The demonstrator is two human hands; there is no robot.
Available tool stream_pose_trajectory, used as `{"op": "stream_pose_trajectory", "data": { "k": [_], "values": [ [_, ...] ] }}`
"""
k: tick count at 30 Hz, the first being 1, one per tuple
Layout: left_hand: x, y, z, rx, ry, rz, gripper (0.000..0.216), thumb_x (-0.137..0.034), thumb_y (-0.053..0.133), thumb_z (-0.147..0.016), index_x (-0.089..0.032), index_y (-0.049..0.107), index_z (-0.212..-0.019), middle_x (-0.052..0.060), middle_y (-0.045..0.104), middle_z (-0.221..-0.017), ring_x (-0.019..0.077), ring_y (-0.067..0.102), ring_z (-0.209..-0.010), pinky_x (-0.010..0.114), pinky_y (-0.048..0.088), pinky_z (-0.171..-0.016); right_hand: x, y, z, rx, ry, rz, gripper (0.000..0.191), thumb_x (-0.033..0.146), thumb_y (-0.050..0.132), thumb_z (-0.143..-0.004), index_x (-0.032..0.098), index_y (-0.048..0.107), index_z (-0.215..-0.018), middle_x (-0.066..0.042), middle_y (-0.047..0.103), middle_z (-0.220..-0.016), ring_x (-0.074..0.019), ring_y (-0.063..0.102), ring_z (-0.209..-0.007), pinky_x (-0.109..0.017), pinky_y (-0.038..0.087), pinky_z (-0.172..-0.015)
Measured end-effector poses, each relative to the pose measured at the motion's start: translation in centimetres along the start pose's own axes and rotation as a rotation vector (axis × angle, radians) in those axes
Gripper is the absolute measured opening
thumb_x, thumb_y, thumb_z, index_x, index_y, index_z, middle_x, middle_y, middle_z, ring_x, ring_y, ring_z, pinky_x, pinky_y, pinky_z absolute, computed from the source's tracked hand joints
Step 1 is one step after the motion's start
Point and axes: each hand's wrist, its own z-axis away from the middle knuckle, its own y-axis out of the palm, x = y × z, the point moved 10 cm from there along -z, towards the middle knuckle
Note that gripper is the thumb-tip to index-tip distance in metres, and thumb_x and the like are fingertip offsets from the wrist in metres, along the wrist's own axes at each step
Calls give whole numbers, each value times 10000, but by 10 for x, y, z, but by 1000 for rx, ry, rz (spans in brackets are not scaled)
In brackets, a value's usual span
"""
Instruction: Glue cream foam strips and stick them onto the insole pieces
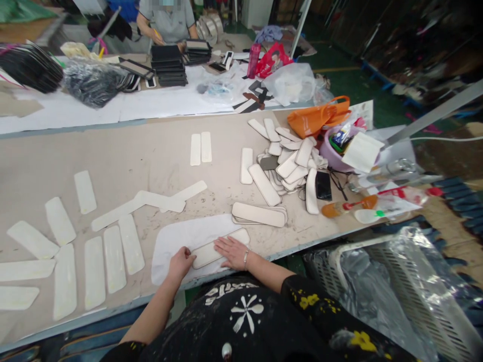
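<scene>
A long cream rounded strip [222, 247] lies on a white sheet [181, 236] at the near edge of the table. My right hand [233, 251] lies flat on the strip with fingers stretched out. My left hand [181, 261] is curled at the strip's left end, fingers closed on that end. A small stack of the same cream strips [259, 214] sits just beyond, to the right.
Several cream strips [94, 261] are laid out on the brown table [151, 151] at left. A loose pile of strips [287, 161], a black phone [323, 185], an orange bag [317, 118] and a bowl stand at right. A person works at the far table. A plastic-lined crate [396, 281] stands at the lower right.
</scene>
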Motion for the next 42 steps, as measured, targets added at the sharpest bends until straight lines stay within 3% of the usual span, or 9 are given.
{"op": "stream_pose_trajectory", "data": {
  "k": [7,13,18,22,25,27,31,36,42],
  "values": [
    [-2,-6,7,-23,-47,13,190,-311,522,-774,-179,503,-909,42,645,-820,186,611,-793,253,387,-652,-81,-10,50,-46,359,-26,607,405,467,-894,184,259,-1419,-91,207,-1502,-230,136,-1386,-423,146,-1127],
    [-5,-1,13,-54,-15,-1,249,-307,475,-799,-193,489,-1020,43,648,-797,204,621,-781,275,393,-640,-80,-21,48,-91,394,-67,608,302,552,-849,158,321,-1393,-147,327,-1444,-264,297,-1321,-469,207,-1104],
    [-11,-6,14,-137,-7,-25,201,-251,481,-764,-166,535,-938,107,619,-933,232,601,-883,313,433,-731,-96,-29,48,-110,627,-472,508,167,685,-685,180,580,-1182,-128,575,-1209,-277,483,-1157,-443,318,-1033],
    [2,-37,22,-382,-61,325,255,-304,515,-748,-135,534,-937,120,598,-957,234,591,-924,342,451,-815,-97,-42,48,-105,703,-624,199,230,622,-731,155,691,-902,-85,690,-888,-244,615,-901,-390,453,-866],
    [27,-50,42,-555,-204,839,357,-430,530,-756,-149,519,-978,101,597,-972,221,606,-920,355,469,-816,-84,-64,49,-164,713,-758,310,360,458,-848,147,653,-961,-56,687,-811,-190,635,-767,-331,506,-710],
    [19,-34,50,-398,-265,1251,400,-499,515,-771,-161,527,-983,94,608,-959,220,622,-912,361,481,-797,-71,-78,52,-270,723,-1044,374,458,464,-836,149,621,-978,-41,680,-795,-171,629,-720,-305,511,-649],
    [-89,-15,79,310,-50,1770,512,-578,530,-761,-200,540,-1106,127,613,-1104,283,630,-944,443,475,-811,-37,-95,55,-414,701,-1557,440,542,702,-623,172,596,-837,3,653,-711,-155,599,-639,-301,506,-614],
    [-168,-81,97,336,316,2107,533,-486,500,-827,-247,413,-1296,106,545,-1284,291,563,-1098,475,408,-949,-12,-112,57,-329,634,-1440,460,460,761,-562,161,575,-857,-3,657,-717,-154,588,-592,-287,492,-544],
    [-204,-111,98,632,463,2078,608,-594,362,-844,-106,541,-1158,148,654,-1083,308,599,-1031,462,434,-923,1,-141,63,-346,554,-1146,253,311,718,-590,141,614,-745,15,618,-595,-115,530,-514,-225,436,-476]
  ]
}}
